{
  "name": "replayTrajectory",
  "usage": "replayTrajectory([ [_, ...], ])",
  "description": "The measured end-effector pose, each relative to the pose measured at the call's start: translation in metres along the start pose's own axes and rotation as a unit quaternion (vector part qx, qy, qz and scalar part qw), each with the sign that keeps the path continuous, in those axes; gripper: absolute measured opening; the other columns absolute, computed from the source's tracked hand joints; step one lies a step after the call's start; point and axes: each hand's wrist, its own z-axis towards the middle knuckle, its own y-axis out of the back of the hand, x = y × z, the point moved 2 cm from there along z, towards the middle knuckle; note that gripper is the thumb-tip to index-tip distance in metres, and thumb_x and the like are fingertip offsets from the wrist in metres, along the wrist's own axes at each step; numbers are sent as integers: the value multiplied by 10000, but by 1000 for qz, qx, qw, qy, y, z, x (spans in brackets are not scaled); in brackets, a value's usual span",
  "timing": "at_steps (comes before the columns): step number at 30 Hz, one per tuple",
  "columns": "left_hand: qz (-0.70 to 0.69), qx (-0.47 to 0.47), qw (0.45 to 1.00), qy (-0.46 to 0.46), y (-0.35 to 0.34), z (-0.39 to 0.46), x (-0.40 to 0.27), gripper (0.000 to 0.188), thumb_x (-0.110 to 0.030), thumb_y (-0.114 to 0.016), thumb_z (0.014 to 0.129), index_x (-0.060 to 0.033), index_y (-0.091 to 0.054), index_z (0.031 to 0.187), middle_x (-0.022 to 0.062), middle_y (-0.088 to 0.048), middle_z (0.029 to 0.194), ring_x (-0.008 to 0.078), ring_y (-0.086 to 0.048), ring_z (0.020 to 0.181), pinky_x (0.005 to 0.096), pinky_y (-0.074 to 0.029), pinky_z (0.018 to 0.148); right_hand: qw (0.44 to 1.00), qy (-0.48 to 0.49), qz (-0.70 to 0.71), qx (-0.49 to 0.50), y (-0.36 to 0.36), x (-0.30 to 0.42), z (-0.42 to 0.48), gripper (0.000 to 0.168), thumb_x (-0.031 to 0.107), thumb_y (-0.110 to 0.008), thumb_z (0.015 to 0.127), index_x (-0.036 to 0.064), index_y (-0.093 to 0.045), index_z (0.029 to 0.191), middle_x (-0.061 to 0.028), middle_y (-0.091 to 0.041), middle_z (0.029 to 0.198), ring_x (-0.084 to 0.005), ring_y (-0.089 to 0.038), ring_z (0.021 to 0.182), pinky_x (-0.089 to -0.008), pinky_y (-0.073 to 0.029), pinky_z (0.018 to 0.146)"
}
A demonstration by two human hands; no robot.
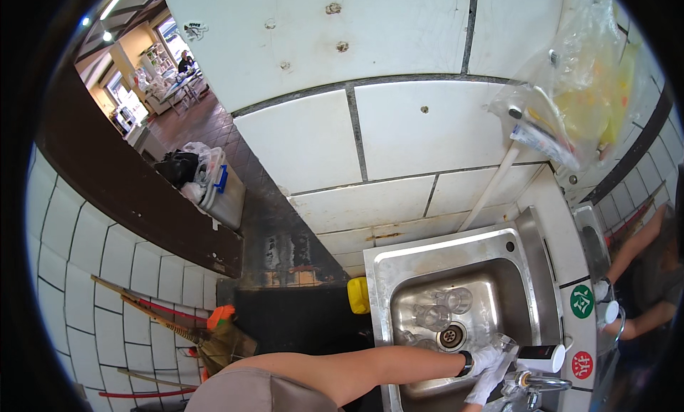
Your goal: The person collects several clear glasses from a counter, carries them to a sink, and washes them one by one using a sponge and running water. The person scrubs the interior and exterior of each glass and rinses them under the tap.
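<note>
My left hand [484, 357], in a white glove with a black band at the wrist, grips a clear glass cup [504, 342] over the right side of a stainless steel sink [443, 250]. Close below it, my right hand [487, 385], also gloved in white, has its fingers along the same cup; their exact grip is partly hidden. In the basin several clear glass mugs lie around the drain [450, 336], among them one mug [434, 318] and another [458, 300]. Beside my hands are a chrome faucet [539, 383] and a white container with a black panel [541, 358].
A mirror [641, 262] behind the sink ledge reflects my arms. Clear plastic bags [582, 91] hang on the tiled wall above a white pipe [489, 187]. A yellow container [358, 295] stands beside the sink. Brooms [214, 342] lean at left; a lidded bin [222, 193] stands by the doorway.
</note>
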Motion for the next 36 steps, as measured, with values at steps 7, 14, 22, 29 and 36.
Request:
replayTrajectory([
  [7, 3, 5, 1000, 12, -1, 6, 0, 320, -328, -445, 944, -81, -568, 1106, 98, -593, 978, 222, -577, 832, 394, -470, 726, 944, -1, -331, 4, 26, 8, 56, 590, 344, -484, 958, 47, -288, 1429, -126, -434, 1317, -214, -450, 1121, -320, -361, 986],
  [14, 17, -8, 1000, 13, 4, 11, 0, 289, -311, -461, 940, -85, -592, 1063, 87, -606, 922, 209, -579, 795, 393, -470, 698, 983, -74, -159, 53, 8, -1, 33, 533, 305, -488, 950, -17, -361, 1357, -165, -495, 1225, -226, -504, 1061, -332, -403, 955],
  [22, 181, -102, 978, 1, 33, 17, 0, 258, -292, -480, 934, -90, -619, 1014, 74, -622, 858, 195, -581, 754, 392, -471, 667, 883, 73, -459, 68, -39, 8, -4, 596, 298, -485, 941, -11, -264, 1400, -171, -448, 1331, -258, -477, 1153, -329, -360, 1008],
  [29, -331, -83, 935, 92, 17, -10, -23, 231, -287, -488, 928, -110, -626, 873, 53, -603, 779, 187, -543, 637, 371, -419, 542, 869, 19, -495, 9, -54, 33, 10, 637, 398, -454, 953, -72, -312, 1357, -224, -418, 1352, -298, -445, 1213, -329, -330, 1030],
  [36, -303, 23, 951, 55, 45, 4, 4, 245, -306, -486, 935, -109, -629, 911, 27, -642, 806, 161, -573, 666, 331, -458, 551, 863, -74, -499, 26, -80, 31, 3, 572, 439, -440, 939, -47, -449, 1240, -217, -535, 1179, -273, -524, 1023, -340, -404, 903],
])
